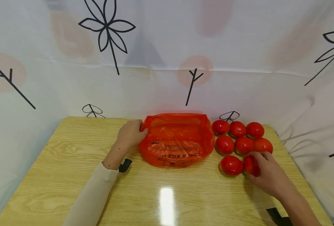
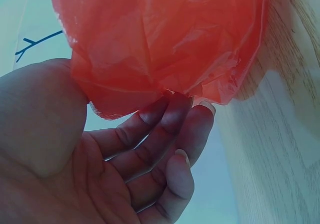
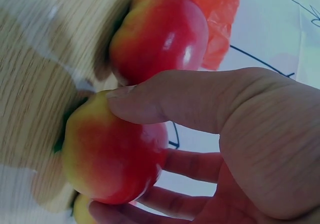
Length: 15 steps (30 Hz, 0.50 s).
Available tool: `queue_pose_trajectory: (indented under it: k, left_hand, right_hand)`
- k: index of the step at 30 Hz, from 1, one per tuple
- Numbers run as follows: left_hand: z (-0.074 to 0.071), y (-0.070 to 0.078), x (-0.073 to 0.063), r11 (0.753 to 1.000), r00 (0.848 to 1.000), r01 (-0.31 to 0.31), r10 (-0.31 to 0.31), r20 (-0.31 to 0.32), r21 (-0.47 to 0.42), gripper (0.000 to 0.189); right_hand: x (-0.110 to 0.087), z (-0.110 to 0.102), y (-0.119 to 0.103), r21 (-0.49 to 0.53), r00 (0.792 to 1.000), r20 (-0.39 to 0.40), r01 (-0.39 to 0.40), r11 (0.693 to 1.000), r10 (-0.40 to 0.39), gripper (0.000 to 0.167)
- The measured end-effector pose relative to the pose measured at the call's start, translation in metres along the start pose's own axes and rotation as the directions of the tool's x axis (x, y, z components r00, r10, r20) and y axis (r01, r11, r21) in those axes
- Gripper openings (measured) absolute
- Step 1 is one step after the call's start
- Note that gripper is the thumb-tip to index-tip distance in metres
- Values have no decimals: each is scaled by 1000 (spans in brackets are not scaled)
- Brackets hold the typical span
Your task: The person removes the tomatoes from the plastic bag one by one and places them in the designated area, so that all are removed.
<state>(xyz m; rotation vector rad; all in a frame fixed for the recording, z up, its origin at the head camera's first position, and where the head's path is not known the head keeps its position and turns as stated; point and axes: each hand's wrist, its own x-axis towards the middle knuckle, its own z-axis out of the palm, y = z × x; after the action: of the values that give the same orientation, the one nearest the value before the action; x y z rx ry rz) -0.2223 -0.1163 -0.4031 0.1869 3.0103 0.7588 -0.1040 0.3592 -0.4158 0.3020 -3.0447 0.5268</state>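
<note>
A red, see-through plastic bag (image 1: 175, 133) with dark printing lies with its mouth spread wide in the middle of the table. At its left edge my left hand (image 1: 129, 133) pinches the film; the left wrist view shows the fingertips (image 2: 202, 116) behind the gathered plastic. On the right, my right hand (image 1: 270, 175) grips a red apple (image 3: 115, 154), thumb on one side and fingers round the other. This apple has a yellowish underside with a bit of green beneath it. Another apple (image 1: 231, 165) sits close to its left.
Several more red apples (image 1: 244, 145) stand in rows behind my right hand, beside the bag's right edge. The wood-grain table (image 1: 71, 163) meets a white patterned cloth (image 1: 161, 88) at the back. Dark straps (image 1: 125, 165) show by both wrists.
</note>
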Motion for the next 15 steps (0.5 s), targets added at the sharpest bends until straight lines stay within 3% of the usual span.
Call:
queue_pose_trajectory:
  k: [15]
  left_hand:
    - [-1, 0, -1, 1000, 1000, 4, -4, 0, -1, 22]
  right_hand:
    - [1, -2, -2, 4, 999, 8, -32, 999, 32, 72]
